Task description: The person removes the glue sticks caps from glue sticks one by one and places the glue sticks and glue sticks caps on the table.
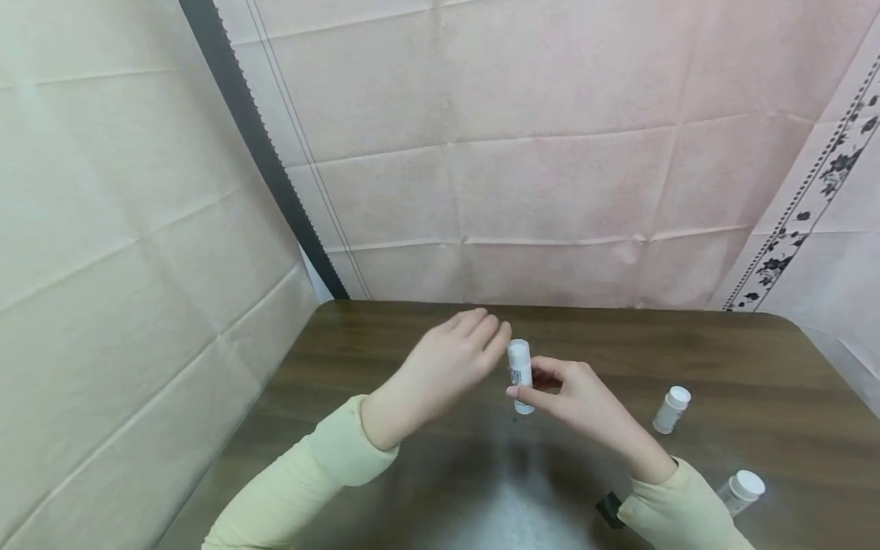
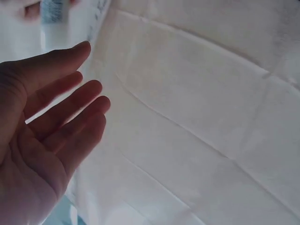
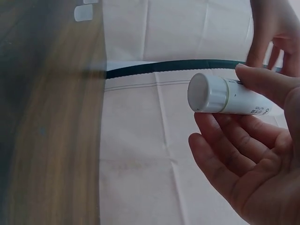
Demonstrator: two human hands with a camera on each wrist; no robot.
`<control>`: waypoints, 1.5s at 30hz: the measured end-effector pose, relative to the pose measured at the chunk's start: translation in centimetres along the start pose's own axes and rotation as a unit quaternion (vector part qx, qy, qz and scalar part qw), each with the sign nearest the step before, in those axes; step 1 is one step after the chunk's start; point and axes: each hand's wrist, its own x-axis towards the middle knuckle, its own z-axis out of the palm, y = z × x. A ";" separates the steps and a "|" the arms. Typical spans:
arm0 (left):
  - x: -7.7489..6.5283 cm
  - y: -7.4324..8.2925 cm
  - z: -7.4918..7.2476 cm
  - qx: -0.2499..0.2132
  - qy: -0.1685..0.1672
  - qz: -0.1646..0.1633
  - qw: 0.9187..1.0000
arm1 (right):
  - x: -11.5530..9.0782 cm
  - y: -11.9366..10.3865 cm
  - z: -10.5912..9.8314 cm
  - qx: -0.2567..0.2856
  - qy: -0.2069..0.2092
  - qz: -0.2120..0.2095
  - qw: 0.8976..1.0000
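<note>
A slim white cylindrical tube (image 1: 519, 367) with printed lettering stands nearly upright in the head view. My right hand (image 1: 574, 397) pinches its lower part between thumb and fingers. The right wrist view shows one smooth round end of the tube (image 3: 208, 93) and a thin yellowish line around it, with the thumb lying along its side. My left hand (image 1: 457, 355) is just left of the tube's top, palm turned toward it. Its fingers are relaxed, slightly bent and hold nothing; the left wrist view shows a gap between thumb and fingers.
To the right on the brown wooden table (image 1: 385, 473) stands a small white-capped container (image 1: 671, 410). Another white-capped container (image 1: 742, 491) is nearer, partly behind my right sleeve. A small black object (image 1: 609, 509) lies beside that sleeve. Cloth-covered walls (image 1: 550, 191) rise behind and at left.
</note>
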 end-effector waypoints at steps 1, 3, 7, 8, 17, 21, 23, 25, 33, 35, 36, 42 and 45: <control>0.1 0.4 -0.1 0.014 0.001 0.014 1.000 | 0.0 0.0 0.1 0.001 -0.004 -0.002 1.000; 0.4 1.1 -0.3 0.040 0.004 0.040 0.998 | -0.1 0.1 0.3 -0.002 -0.007 -0.017 1.000; 0.7 2.3 -0.3 0.078 0.013 0.080 0.994 | -0.4 0.3 0.5 -0.012 -0.010 -0.045 0.999; 0.8 2.5 -0.2 0.085 0.015 0.085 0.993 | -0.5 0.4 0.6 -0.012 -0.011 -0.049 0.999; 0.7 3.1 -0.3 0.095 0.018 0.095 0.991 | -0.9 0.4 0.8 -0.009 -0.026 -0.062 0.998; 0.7 3.1 -0.7 0.098 0.013 0.098 0.990 | -1.0 0.3 0.9 -0.003 -0.031 -0.062 0.998; 0.7 3.1 -1.0 0.101 0.006 0.100 0.990 | -1.1 0.2 0.9 0.000 -0.035 -0.060 0.998; 0.8 3.0 -1.2 0.102 -0.001 0.102 0.990 | -1.1 0.1 1.0 0.000 -0.039 -0.058 0.998; 1.3 2.6 -1.9 0.081 -0.033 0.106 0.991 | -1.2 0.0 1.2 -0.009 -0.045 -0.042 0.998; 1.3 2.6 -2.1 0.074 -0.048 0.107 0.990 | -1.3 0.1 1.3 -0.012 -0.049 -0.044 0.998; 1.4 2.6 -2.3 0.070 -0.056 0.109 0.990 | -1.3 0.1 1.3 -0.013 -0.052 -0.046 0.998; 2.1 1.9 -3.7 -0.032 -0.206 0.122 0.970 | -1.6 0.4 1.6 0.000 -0.088 -0.079 0.993; 2.4 1.3 -4.3 -0.117 -0.280 0.106 0.947 | -1.7 0.4 1.9 0.000 -0.102 -0.093 0.990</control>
